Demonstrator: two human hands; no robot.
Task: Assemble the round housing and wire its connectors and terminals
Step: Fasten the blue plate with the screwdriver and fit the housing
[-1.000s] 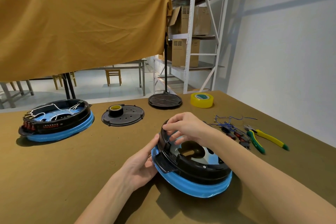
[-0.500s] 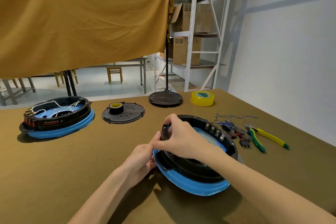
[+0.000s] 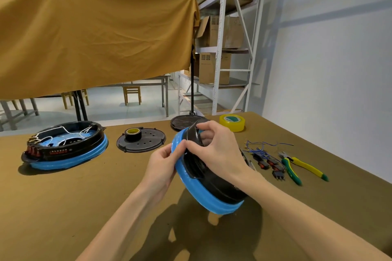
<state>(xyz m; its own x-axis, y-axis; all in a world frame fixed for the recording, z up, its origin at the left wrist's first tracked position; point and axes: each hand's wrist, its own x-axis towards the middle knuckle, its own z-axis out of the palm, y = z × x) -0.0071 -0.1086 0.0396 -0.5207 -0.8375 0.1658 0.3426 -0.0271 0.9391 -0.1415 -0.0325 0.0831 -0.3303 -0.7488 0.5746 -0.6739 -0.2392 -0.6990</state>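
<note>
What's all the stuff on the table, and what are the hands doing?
Held housing: 1, black and blue, tilted up in both hands.
Wired housing: 1, black and blue, far left.
Lids: 2, black, middle and back.
Black tape: 1, on middle lid.
Yellow tape: 1, back right.
Wires: bunch, blue, right.
Connectors: several, black and red, right.
Pliers: 1, yellow-green, far right.
Table: 1, brown.
Left hand: grips blue rim.
Right hand: grips black ring.

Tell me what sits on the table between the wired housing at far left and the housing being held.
In the head view, a black perforated disc with a tape roll on it lies between the wired housing and the held housing.
</note>
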